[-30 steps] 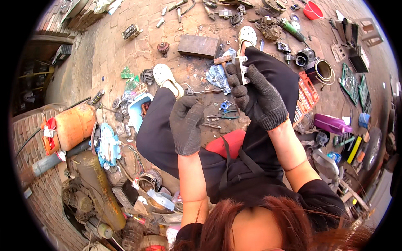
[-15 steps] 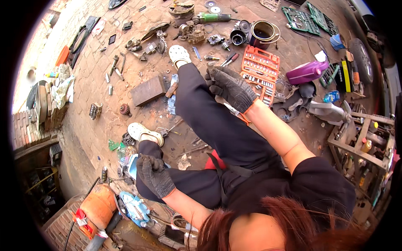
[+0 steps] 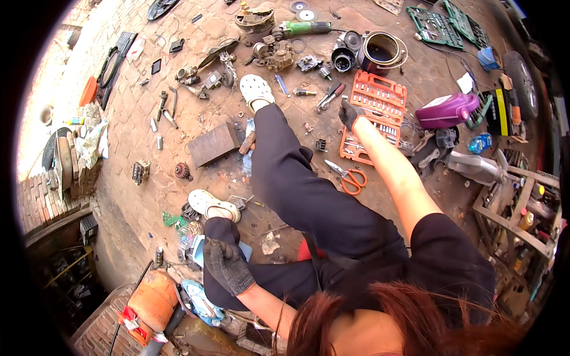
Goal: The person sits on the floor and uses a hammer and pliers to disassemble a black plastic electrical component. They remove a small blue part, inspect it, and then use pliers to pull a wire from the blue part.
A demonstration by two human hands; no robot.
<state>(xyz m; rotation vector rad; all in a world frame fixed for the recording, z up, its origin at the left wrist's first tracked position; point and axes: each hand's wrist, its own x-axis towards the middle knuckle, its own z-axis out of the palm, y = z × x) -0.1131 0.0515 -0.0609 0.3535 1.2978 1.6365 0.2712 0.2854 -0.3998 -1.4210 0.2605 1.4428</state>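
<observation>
My right hand, in a dark knitted glove, reaches to the left edge of an open orange socket case. Its fingers are bunched near their tips around something too small to name, beside some pliers. My left hand, also gloved, rests by my left leg with fingers curled; what is in them, if anything, is hidden. Orange-handled scissors lie below the case, near a small dark part. A metal block sits by my legs.
An angle grinder, an open bucket, green tool cases and a purple jug lie around. A metal frame stands at right, an orange gas cylinder at lower left. Bricks are stacked at left.
My view has swung toward the right. My right hand has moved forward from over my leg to the socket case, uncovering the scissors. My left hand stays curled by my left leg.
</observation>
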